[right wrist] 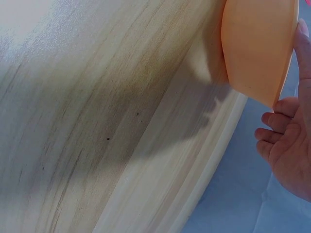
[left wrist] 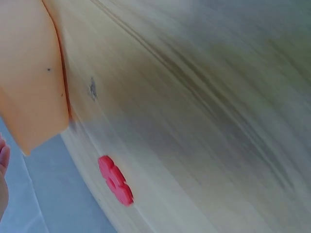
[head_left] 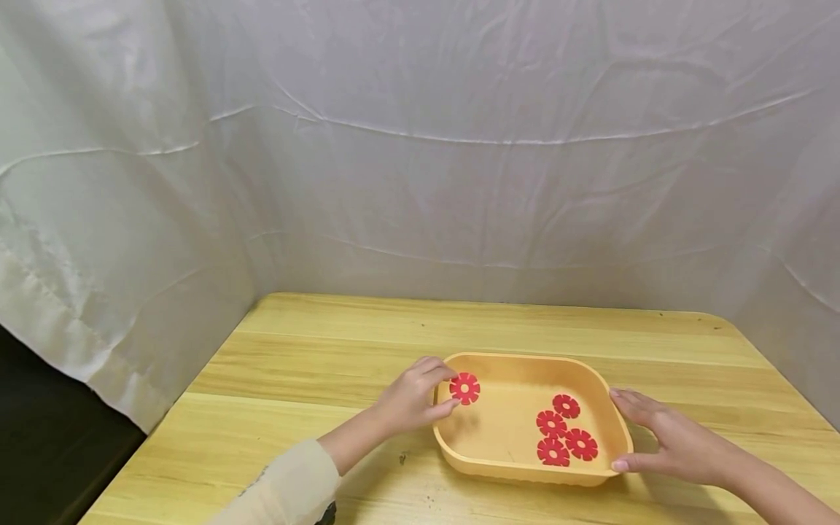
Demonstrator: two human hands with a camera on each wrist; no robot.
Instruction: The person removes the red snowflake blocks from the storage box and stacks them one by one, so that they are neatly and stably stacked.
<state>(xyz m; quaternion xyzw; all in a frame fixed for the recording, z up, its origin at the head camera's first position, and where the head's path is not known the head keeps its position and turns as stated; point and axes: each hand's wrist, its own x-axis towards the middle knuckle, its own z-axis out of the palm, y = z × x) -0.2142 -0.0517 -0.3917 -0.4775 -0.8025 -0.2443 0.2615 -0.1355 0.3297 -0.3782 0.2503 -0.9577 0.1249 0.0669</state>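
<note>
My left hand (head_left: 420, 394) pinches a red flower-shaped disc (head_left: 464, 389) between thumb and fingers, over the left end of a yellow-orange plastic tray (head_left: 518, 470). Several matching red discs (head_left: 553, 451) lie in the tray's right part, some overlapping. At the tray's right end my right hand (head_left: 669, 437) holds the rim, thumb at the near corner and fingers along the outer side. In the right wrist view, that hand (right wrist: 291, 141) shows partly curled fingers against the tray's corner (right wrist: 260, 48). Only a sliver of the left hand (left wrist: 3, 179) shows in its wrist view.
The tray stands on a wood-grain table (head_left: 315, 343). In the left wrist view another red flower disc (left wrist: 115, 180) appears on the table near its edge; I cannot find it in the head view. Pale cloth (head_left: 459, 182) hangs behind and beside the table.
</note>
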